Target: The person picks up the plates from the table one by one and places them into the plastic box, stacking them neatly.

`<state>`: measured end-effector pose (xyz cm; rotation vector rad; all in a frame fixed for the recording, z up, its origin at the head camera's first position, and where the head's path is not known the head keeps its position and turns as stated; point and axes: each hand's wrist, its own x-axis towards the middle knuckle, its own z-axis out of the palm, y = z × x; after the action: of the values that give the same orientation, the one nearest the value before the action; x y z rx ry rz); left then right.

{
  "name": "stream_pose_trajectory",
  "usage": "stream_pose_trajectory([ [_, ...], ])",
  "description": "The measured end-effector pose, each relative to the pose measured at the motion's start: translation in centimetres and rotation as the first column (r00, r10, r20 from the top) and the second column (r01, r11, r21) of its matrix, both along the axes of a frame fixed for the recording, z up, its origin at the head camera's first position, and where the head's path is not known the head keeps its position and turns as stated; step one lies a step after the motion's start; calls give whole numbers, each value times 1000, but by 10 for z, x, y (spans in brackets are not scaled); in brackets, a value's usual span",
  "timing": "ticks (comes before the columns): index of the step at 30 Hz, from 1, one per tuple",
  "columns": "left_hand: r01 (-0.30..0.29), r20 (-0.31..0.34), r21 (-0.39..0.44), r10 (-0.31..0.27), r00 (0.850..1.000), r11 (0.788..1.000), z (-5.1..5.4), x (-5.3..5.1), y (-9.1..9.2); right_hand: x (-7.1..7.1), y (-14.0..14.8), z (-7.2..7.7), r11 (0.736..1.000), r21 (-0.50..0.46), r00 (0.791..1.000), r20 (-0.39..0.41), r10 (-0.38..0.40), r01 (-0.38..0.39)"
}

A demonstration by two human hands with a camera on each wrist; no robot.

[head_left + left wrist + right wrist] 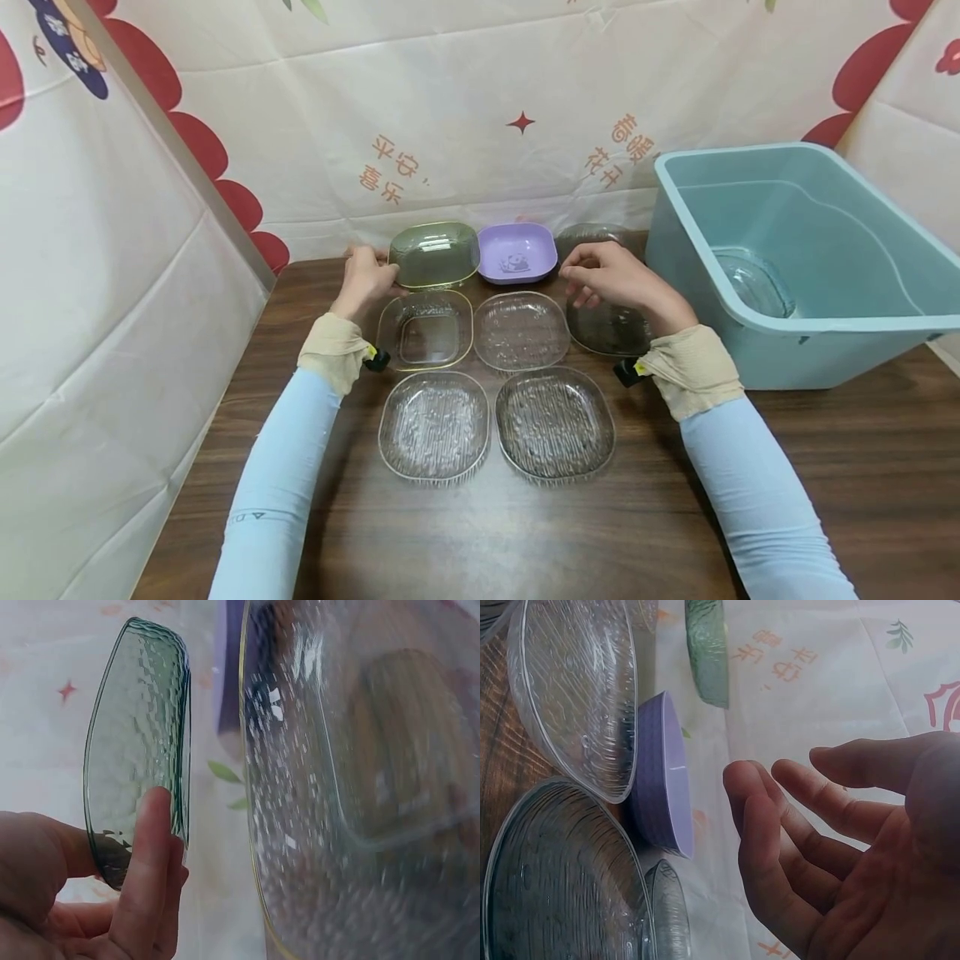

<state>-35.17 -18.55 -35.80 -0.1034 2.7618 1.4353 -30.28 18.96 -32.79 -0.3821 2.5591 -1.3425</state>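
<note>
My left hand point(366, 277) pinches the left end of a green see-through dish point(437, 257) with a gold rim, at the back left. Thumb and fingers lie on either side of the dish wall in the left wrist view. To its right sits a purple dish point(517, 248) with a panda picture. My right hand point(621, 279), fingers loosely bent and holding nothing, hovers over a dark clear dish point(609, 333) and partly hides another clear dish point(596, 232) behind. A clear gold-rimmed dish point(426, 329) and a clear ribbed dish point(521, 331) stand in the middle row.
Two clear ribbed dishes point(435, 427) point(555, 425) form the front row on the wooden table point(480, 550). A large blue-green tub point(750, 342) stands at the right with a clear dish point(752, 282) inside. A printed cloth point(465, 83) hangs behind the dishes.
</note>
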Motion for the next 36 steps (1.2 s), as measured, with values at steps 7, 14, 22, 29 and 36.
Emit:
stream_pose_trajectory([
  [7, 13, 13, 6, -13, 1000, 1000, 3, 20, 14, 1, -2, -1, 1000, 3, 1000, 9, 6, -6],
  [14, 53, 7, 130, -54, 999, 990, 9, 39, 33, 2, -4, -2, 1000, 3, 1000, 24, 16, -16],
  [22, 109, -11, 154, -108, 994, 982, 9, 49, 53, 3, -7, -4, 1000, 3, 1000, 28, 6, -6],
  [29, 114, -7, 165, -115, 993, 980, 9, 55, 66, 3, -11, -6, 1000, -6, 998, 56, -24, 25],
  [36, 152, -1, 154, -154, 988, 976, 8, 61, 76, 4, -18, -8, 993, -112, 982, 190, -10, 32],
])
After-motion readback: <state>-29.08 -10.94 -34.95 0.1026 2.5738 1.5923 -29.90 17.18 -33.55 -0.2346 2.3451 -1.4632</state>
